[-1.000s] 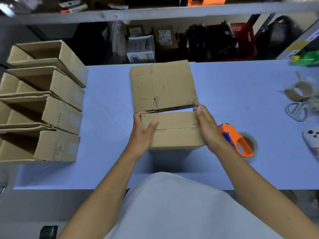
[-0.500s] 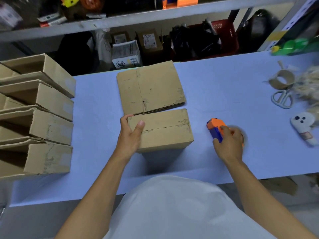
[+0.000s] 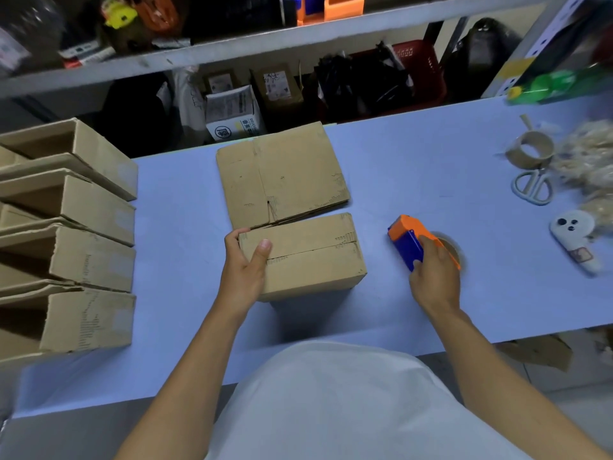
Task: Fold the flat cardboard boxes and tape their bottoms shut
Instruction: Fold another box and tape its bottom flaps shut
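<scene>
A folded cardboard box [image 3: 308, 257] stands bottom-up on the blue table [image 3: 414, 180], its two bottom flaps closed with a bare seam between them. My left hand [image 3: 245, 267] grips its left end, thumb on top. Just behind it lies a stack of flat cardboard boxes [image 3: 282, 174]. To the right, my right hand [image 3: 434, 273] grips the orange and blue tape dispenser [image 3: 409, 239], which rests on the table apart from the box.
Several folded boxes [image 3: 69, 240] lie on their sides in a row at the table's left. At the right are a tape core [image 3: 532, 149], scissors [image 3: 532, 187], a white device [image 3: 575, 235] and pale filler material [image 3: 590, 161]. Shelves with clutter stand behind the table.
My right hand left the box's right end, moved right and took hold of the tape dispenser. My left hand stayed on the box's left end.
</scene>
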